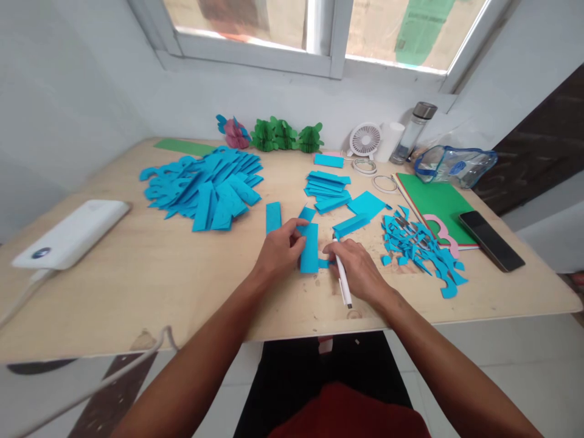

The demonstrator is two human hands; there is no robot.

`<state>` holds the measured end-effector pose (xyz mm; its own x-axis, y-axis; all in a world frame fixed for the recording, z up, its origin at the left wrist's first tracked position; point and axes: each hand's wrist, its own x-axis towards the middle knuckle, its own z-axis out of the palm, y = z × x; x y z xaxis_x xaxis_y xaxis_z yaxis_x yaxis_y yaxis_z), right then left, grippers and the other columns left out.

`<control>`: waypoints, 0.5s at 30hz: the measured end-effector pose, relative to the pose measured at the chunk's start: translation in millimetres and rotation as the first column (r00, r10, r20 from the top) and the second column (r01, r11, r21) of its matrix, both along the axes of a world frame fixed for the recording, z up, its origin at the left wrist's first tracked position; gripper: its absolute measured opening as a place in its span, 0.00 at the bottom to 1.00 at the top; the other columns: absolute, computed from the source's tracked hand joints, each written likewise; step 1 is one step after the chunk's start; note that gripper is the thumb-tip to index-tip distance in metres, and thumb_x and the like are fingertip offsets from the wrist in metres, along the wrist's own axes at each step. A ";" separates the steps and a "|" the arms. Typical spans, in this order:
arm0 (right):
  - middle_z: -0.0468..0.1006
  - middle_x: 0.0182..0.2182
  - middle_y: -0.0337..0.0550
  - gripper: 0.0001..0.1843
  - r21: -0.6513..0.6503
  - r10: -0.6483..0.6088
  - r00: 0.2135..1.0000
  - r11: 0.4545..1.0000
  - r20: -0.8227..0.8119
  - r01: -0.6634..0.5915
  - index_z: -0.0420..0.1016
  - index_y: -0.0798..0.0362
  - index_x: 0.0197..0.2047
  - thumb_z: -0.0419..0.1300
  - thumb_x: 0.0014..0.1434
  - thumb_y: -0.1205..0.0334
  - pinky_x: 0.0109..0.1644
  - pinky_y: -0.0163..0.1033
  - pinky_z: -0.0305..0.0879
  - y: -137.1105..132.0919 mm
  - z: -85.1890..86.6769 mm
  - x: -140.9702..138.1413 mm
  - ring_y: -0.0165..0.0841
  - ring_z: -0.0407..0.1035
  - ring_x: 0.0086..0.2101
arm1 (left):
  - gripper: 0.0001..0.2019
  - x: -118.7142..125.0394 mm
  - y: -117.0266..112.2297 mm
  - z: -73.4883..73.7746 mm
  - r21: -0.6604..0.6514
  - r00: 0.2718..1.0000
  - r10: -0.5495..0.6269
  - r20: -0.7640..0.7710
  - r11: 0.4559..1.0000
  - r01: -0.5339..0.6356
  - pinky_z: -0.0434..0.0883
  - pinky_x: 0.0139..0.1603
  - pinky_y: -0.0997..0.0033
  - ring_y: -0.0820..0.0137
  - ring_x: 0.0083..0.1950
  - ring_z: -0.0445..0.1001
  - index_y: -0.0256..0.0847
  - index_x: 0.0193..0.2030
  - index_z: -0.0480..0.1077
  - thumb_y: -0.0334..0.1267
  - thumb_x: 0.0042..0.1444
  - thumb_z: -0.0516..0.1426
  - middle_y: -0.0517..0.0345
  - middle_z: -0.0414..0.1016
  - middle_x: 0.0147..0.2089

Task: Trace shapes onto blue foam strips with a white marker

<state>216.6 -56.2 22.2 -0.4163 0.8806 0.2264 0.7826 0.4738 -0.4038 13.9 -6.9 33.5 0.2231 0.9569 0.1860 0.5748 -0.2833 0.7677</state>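
My left hand (279, 248) pinches a folded blue paper strip (309, 249) that lies flat on the wooden table (150, 274). My right hand (356, 269) grips a white pen (343, 281), its tip at the strip's right edge. Loose blue strips (273, 216) lie just beyond my fingers. A stack of blue rectangles (326, 185) sits further back. A big heap of cut blue shapes (205, 188) spreads at the left. Blue offcuts (417, 246) are scattered to the right of my right hand.
A white power bank (73, 232) with a cable lies at the left edge. Green sheets (435, 204), a pink cutout, a black phone (490, 239) and a clear pouch (454, 164) fill the right. A small fan (365, 140), tape rolls, a bottle and paper ornaments (283, 135) line the back.
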 end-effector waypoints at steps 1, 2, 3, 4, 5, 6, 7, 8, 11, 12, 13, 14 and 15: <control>0.79 0.39 0.43 0.19 0.005 -0.004 1.000 1.000 -0.020 0.004 0.70 0.50 0.48 0.55 0.54 0.77 0.44 0.42 0.58 -0.4 0.1 0.2 0.40 0.67 0.41 | 0.19 0.3 -0.1 0.3 -0.001 1.000 0.002 0.000 1.000 -0.002 0.69 0.33 0.73 0.70 0.29 0.70 0.39 0.51 0.72 0.35 0.53 0.52 0.62 0.73 0.29; 0.79 0.40 0.44 0.19 0.007 -0.006 0.999 1.000 -0.037 0.006 0.70 0.50 0.48 0.56 0.55 0.77 0.44 0.42 0.58 -0.6 0.7 -0.1 0.40 0.67 0.42 | 0.19 0.5 -0.2 0.5 -0.003 1.000 0.004 -0.001 1.000 -0.004 0.69 0.33 0.73 0.70 0.29 0.70 0.39 0.51 0.72 0.35 0.53 0.52 0.62 0.73 0.29; 0.79 0.41 0.44 0.18 0.004 -0.006 0.999 1.000 -0.045 0.006 0.70 0.50 0.48 0.57 0.55 0.76 0.45 0.42 0.59 -0.4 1.6 -0.9 0.40 0.67 0.43 | 0.19 0.5 -0.2 0.5 -0.005 1.000 0.007 -0.001 1.000 -0.007 0.69 0.33 0.73 0.70 0.29 0.70 0.39 0.51 0.72 0.36 0.53 0.52 0.61 0.73 0.29; 0.79 0.41 0.45 0.19 -0.006 -0.001 0.999 1.000 -0.042 0.001 0.70 0.50 0.48 0.57 0.55 0.76 0.45 0.42 0.59 0.0 2.8 -2.1 0.40 0.66 0.43 | 0.19 0.5 -0.1 0.5 -0.007 1.000 0.008 -0.001 1.000 -0.008 0.69 0.33 0.73 0.70 0.29 0.71 0.39 0.51 0.72 0.36 0.53 0.52 0.61 0.73 0.29; 0.79 0.41 0.45 0.18 -0.018 0.004 1.000 1.000 -0.030 -0.004 0.71 0.50 0.48 0.58 0.55 0.76 0.45 0.42 0.58 0.8 4.2 -3.6 0.41 0.66 0.43 | 0.18 0.4 0.1 0.3 -0.007 1.000 0.009 -0.001 1.000 -0.009 0.69 0.33 0.73 0.70 0.29 0.71 0.39 0.51 0.72 0.36 0.53 0.52 0.61 0.73 0.29; 0.79 0.41 0.44 0.18 -0.033 0.007 1.000 0.999 -0.011 -0.008 0.71 0.50 0.47 0.58 0.55 0.76 0.45 0.42 0.58 1.7 5.5 -5.4 0.41 0.66 0.43 | 0.18 0.2 0.4 -0.1 -0.005 1.000 0.008 -0.002 1.000 -0.008 0.69 0.33 0.73 0.70 0.29 0.71 0.39 0.51 0.72 0.36 0.53 0.52 0.61 0.73 0.29; 0.79 0.40 0.44 0.18 -0.047 0.011 1.000 0.999 0.009 -0.011 0.71 0.50 0.47 0.58 0.56 0.76 0.45 0.43 0.58 2.8 6.8 -7.2 0.41 0.66 0.42 | 0.18 0.0 0.7 -0.5 -0.002 1.000 0.008 -0.003 1.000 -0.008 0.69 0.33 0.73 0.70 0.29 0.71 0.38 0.50 0.72 0.36 0.53 0.52 0.61 0.73 0.29; 0.79 0.40 0.44 0.17 -0.056 0.011 1.000 0.998 0.028 -0.009 0.71 0.50 0.48 0.58 0.56 0.76 0.45 0.43 0.58 3.8 7.9 -9.0 0.40 0.66 0.42 | 0.18 -0.3 1.1 -1.0 0.002 1.000 0.007 -0.003 1.000 -0.007 0.69 0.33 0.73 0.70 0.29 0.71 0.38 0.50 0.72 0.37 0.53 0.52 0.61 0.73 0.29; 0.79 0.38 0.44 0.17 -0.074 0.005 0.997 0.997 0.072 0.000 0.71 0.50 0.48 0.58 0.57 0.75 0.44 0.42 0.57 5.9 10.4 -13.5 0.40 0.65 0.41 | 0.18 -0.7 1.8 -1.9 0.010 1.000 0.005 -0.006 1.000 -0.005 0.69 0.33 0.73 0.70 0.29 0.71 0.39 0.50 0.72 0.37 0.53 0.52 0.62 0.73 0.28; 0.79 0.38 0.44 0.17 -0.077 0.001 0.997 0.997 0.080 0.005 0.71 0.50 0.48 0.57 0.58 0.76 0.43 0.42 0.57 6.1 10.8 -14.4 0.40 0.66 0.40 | 0.18 -0.7 1.9 -2.0 0.011 1.000 0.006 -0.006 1.000 -0.006 0.69 0.33 0.73 0.70 0.29 0.71 0.39 0.50 0.72 0.37 0.53 0.52 0.62 0.73 0.28; 0.79 0.37 0.43 0.17 -0.079 -0.003 0.996 0.997 0.085 0.009 0.71 0.50 0.48 0.57 0.58 0.76 0.43 0.42 0.57 6.1 10.8 -15.0 0.40 0.66 0.40 | 0.18 -0.7 1.9 -1.8 0.011 1.000 0.006 -0.006 1.000 -0.006 0.69 0.33 0.73 0.70 0.29 0.71 0.40 0.50 0.72 0.37 0.53 0.52 0.62 0.73 0.28; 0.79 0.36 0.43 0.17 -0.079 -0.008 0.996 0.997 0.085 0.014 0.71 0.50 0.48 0.56 0.58 0.76 0.43 0.42 0.57 5.9 10.6 -15.3 0.40 0.66 0.39 | 0.18 -0.6 1.8 -1.5 0.011 1.000 0.006 -0.007 1.000 -0.006 0.69 0.32 0.73 0.70 0.29 0.71 0.40 0.50 0.72 0.37 0.53 0.52 0.62 0.73 0.28; 0.79 0.35 0.43 0.17 -0.076 -0.014 0.997 0.997 0.082 0.020 0.71 0.50 0.48 0.55 0.58 0.76 0.43 0.43 0.57 5.6 10.1 -15.4 0.40 0.66 0.39 | 0.18 -0.5 1.7 -1.1 0.013 1.000 0.009 -0.007 1.000 -0.008 0.69 0.32 0.73 0.70 0.29 0.71 0.40 0.50 0.72 0.37 0.53 0.52 0.62 0.73 0.28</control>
<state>201.2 -50.6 32.3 -0.4153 0.9013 0.1236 0.8221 0.4300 -0.3732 13.4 -5.3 32.3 0.2164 0.9562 0.1968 0.5829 -0.2883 0.7597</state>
